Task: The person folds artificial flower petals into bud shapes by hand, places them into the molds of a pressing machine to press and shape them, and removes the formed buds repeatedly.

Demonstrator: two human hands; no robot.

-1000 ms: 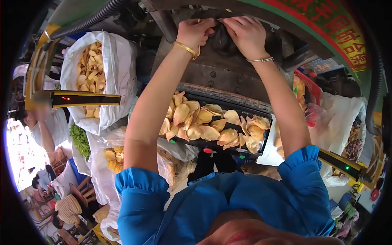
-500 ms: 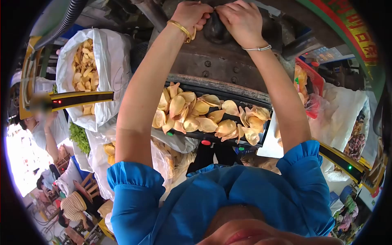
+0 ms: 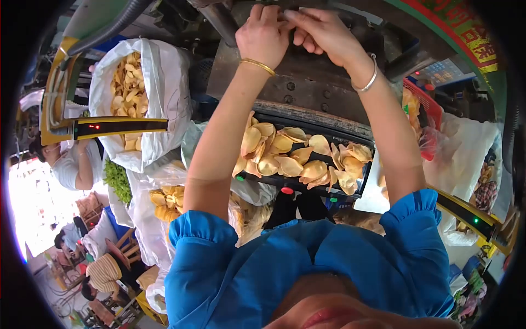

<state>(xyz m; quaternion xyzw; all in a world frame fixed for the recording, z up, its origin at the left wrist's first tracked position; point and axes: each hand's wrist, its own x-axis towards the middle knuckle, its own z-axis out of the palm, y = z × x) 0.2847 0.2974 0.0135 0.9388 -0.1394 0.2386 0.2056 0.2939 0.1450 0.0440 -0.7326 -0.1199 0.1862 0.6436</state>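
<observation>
**A:** Your left hand (image 3: pixel 264 35), gold bangle (image 3: pixel 257 66) at the wrist, is over the far part of the dark metal block (image 3: pixel 307 77), fingers curled inward. The other?

**B:** Your right hand (image 3: pixel 329 35), silver bangle (image 3: pixel 376 67), comes in beside it. Thumb side reaches the left fingertips; the lower fingers are bent. Whether anything is pinched between them is hidden. Cannot tell.

**A:** Block lies past the far edge of the black tray (image 3: pixel 337 138). Bolt heads (image 3: pixel 290 86) show on the side nearer you.

**B:** On the tray, tan leaf-shaped pieces (image 3: pixel 289 166) overlap, spread to the right edge. Your left forearm covers the left end. Bare black shows along the far edge.

**A:** Near edge: a red button (image 3: pixel 287 190) between two green buttons (image 3: pixel 333 199).

**B:** Off the tray's left end, an open white sack (image 3: pixel 167 88) holds more tan pieces. Past your right forearm, a red basket (image 3: pixel 433 104).
</observation>
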